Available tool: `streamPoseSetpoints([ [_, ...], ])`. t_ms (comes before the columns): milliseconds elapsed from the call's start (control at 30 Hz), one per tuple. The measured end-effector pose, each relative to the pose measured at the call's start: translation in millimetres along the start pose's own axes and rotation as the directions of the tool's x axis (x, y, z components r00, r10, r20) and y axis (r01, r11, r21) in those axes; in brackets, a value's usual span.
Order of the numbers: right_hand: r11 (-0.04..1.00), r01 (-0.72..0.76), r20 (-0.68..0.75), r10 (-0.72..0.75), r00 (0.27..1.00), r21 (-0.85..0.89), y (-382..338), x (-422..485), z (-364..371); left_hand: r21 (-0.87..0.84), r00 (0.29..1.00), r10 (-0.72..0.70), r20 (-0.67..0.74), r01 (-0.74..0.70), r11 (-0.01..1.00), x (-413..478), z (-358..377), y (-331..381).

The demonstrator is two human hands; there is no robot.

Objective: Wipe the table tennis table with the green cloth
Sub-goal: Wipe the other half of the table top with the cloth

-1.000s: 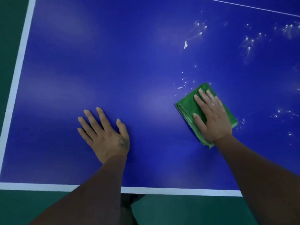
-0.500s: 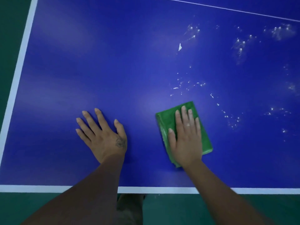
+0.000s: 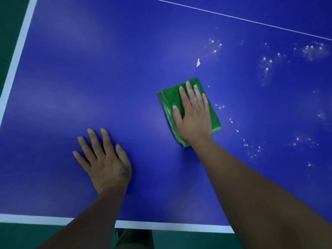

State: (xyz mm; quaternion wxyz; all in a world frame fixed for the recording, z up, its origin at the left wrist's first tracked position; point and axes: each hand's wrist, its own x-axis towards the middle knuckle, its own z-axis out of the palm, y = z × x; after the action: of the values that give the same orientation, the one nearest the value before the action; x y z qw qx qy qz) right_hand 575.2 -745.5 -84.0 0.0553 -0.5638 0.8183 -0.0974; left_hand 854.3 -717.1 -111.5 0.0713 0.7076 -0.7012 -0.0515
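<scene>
Two flat, straight-fingered grips: right grip (image 3: 194, 119) atop the green cloth (image 3: 170, 97), left grip (image 3: 106, 162) on the blue table (image 3: 89, 69).

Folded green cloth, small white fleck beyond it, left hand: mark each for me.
folded green cloth (image 3: 170, 98): head view, bare upper-left part.
small white fleck (image 3: 198, 62): head view, its middle.
left hand (image 3: 106, 164): head view, back of the hand.
</scene>
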Motion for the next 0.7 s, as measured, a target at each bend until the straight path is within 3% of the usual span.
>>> streamPoseSetpoints([
  [133, 1.0, -0.028, 0.016, 0.028, 0.999, -0.01, -4, 5, -5, 0.039, 0.997, 0.073, 0.025, -0.074, 0.996, 6, -4, 7],
  [300, 0.982, 0.186, 0.016, -0.186, 0.982, 0.002, 34, -67, -8, 0.021, 0.991, 0.126, 0.05, -0.127, 0.992, 29, -1, 30],
  [500, 0.992, 0.123, 0.039, -0.123, 0.992, 0.003, 42, -102, -7, -0.009, 0.995, 0.088, 0.054, -0.087, 0.996, 80, 7, 91],
  [700, 0.996, 0.084, -0.009, -0.084, 0.996, 0.036, 28, -36, 2, -0.029, 0.999, -0.04, -0.013, 0.039, 0.999, 123, 20, 138],
])
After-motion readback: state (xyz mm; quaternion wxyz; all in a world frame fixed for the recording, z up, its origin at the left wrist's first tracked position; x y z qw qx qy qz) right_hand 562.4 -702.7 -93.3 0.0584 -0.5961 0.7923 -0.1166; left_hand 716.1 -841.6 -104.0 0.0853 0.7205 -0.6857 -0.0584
